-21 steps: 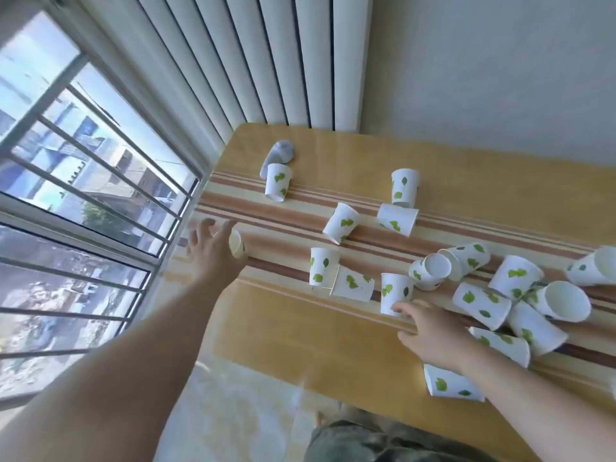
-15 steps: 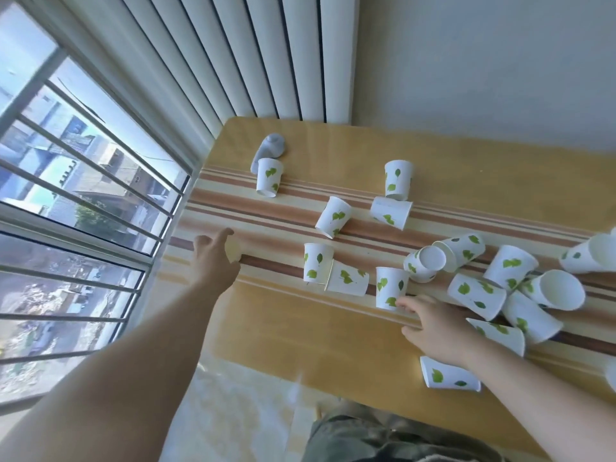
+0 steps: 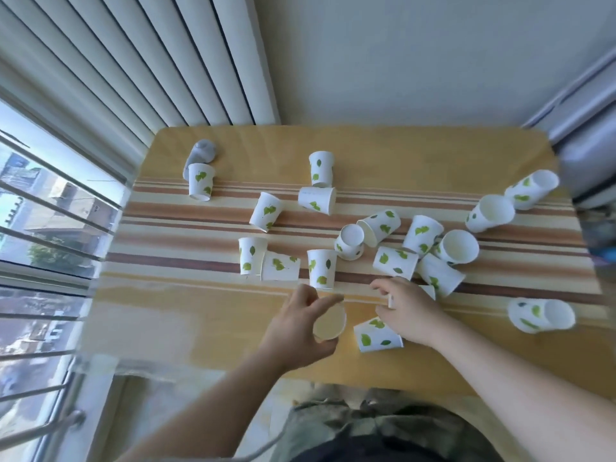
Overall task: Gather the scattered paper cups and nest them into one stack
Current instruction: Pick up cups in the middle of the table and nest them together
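Note:
Several white paper cups with green leaf prints lie scattered on a wooden table (image 3: 206, 315) covered by a striped cloth. My left hand (image 3: 300, 331) grips one cup (image 3: 330, 323) near the table's front, its open mouth turned toward me. My right hand (image 3: 408, 311) curls over a lying cup (image 3: 430, 291), mostly hidden beneath it. Another cup (image 3: 376, 335) lies on its side just below that hand. An upside-down cup (image 3: 321, 268) stands right behind both hands.
A cluster of tipped cups (image 3: 416, 248) fills the cloth's right half; two more (image 3: 513, 201) lie at the far right and one (image 3: 540, 315) at the right front. A grey object (image 3: 201, 153) sits at the back left. A barred window (image 3: 50, 228) runs along the left.
My left hand has come from the table's left edge to the front centre with a cup in it. My right hand has shifted slightly right onto a lying cup. The view has swung right.

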`<state>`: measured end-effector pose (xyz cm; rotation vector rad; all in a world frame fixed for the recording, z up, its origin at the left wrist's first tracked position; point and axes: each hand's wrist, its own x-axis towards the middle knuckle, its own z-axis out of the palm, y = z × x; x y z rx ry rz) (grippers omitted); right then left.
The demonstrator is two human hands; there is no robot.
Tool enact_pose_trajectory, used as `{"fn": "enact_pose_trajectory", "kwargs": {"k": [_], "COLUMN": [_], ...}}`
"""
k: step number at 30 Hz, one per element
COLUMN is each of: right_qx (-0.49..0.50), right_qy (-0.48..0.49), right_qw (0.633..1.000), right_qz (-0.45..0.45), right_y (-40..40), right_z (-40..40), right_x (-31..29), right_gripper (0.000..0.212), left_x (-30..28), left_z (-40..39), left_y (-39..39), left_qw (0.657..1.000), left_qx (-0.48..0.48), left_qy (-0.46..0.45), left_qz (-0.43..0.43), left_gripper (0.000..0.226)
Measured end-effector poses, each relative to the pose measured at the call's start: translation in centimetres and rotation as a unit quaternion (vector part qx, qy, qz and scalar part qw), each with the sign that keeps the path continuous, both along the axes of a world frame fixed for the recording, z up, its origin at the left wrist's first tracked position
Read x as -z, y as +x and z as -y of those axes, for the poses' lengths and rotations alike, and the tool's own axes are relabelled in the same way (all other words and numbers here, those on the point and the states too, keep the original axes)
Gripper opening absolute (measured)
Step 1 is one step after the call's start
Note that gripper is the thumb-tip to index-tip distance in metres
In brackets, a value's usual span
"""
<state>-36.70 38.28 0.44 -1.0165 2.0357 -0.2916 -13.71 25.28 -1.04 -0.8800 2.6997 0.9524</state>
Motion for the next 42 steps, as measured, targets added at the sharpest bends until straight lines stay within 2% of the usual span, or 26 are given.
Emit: {"fn": "enact_pose_trajectory", "kwargs": {"k": [3,7,11,13,16,20,24,26,28,31,34,36,39,41,42], "right_qx": [0.012,0.008,-0.063,-0.111,-0.142,-0.098,-0.012,0.049,0.125,0.21,0.218,0.185,0.12,0.103,0.102], "right_qy": [-0.019,-0.049,-0.112,-0.165,-0.302,-0.509,-0.592,-0.61,-0.58,-0.47,-0.421,-0.38,-0.309,-0.296,-0.296], "right_qw": [1.0,0.999,0.991,0.976,0.929,0.824,0.761,0.746,0.769,0.845,0.869,0.897,0.931,0.936,0.936], "right_qz": [0.01,0.007,-0.048,-0.083,-0.158,-0.227,-0.264,-0.262,-0.239,-0.143,-0.14,-0.133,-0.15,-0.161,-0.158], "right_y": [0.0,0.0,0.2,0.0,0.2,1.0,0.9,0.8,1.3,2.0,3.1,4.0,4.9,5.2,5.3], "right_z": [-2.2,-4.3,-5.7,-6.1,-7.1,-9.5,-11.9,-12.5,-13.1,-13.4,-13.9,-14.1,-13.7,-13.2,-13.0], "right_x": [0.8,2.5,4.5,6.0,9.7,14.1,16.0,16.0,16.1,16.2,14.9,14.3,14.2,14.5,14.8], "right_gripper": [0.044,0.045,0.045,0.045,0.044,0.034,0.038,0.044,0.04,0.023,0.013,0.024,0.055,0.065,0.061], "left_x": [2.9,4.5,5.1,6.3,9.0,11.7,13.0,13.4,13.3,13.3,13.0,12.7,12.3,12.4,12.5], "left_z": [-2.0,-3.5,-4.1,-4.0,-3.5,-3.0,-3.5,-3.4,-3.6,-3.9,-4.4,-4.8,-5.3,-5.3,-5.2], "left_y": [0.2,1.1,1.6,1.4,1.0,2.1,3.0,3.1,2.8,2.5,2.9,3.1,3.2,2.8,2.5], "left_qw": [0.999,0.996,0.98,0.976,0.974,0.976,0.973,0.974,0.976,0.977,0.976,0.976,0.971,0.97,0.969], "left_qx": [-0.022,-0.086,-0.186,-0.207,-0.222,-0.19,-0.16,-0.145,-0.129,-0.123,-0.123,-0.126,-0.138,-0.135,-0.131], "left_qy": [0.015,0.029,0.064,0.058,0.029,-0.012,-0.058,-0.072,-0.087,-0.086,-0.08,-0.072,-0.056,-0.057,-0.057], "left_qz": [0.02,-0.005,-0.014,-0.021,-0.041,-0.106,-0.155,-0.158,-0.15,-0.149,-0.16,-0.164,-0.186,-0.195,-0.201], "left_gripper": [0.093,0.112,0.124,0.122,0.112,0.114,0.109,0.112,0.114,0.111,0.105,0.094,0.062,0.057,0.06]}}
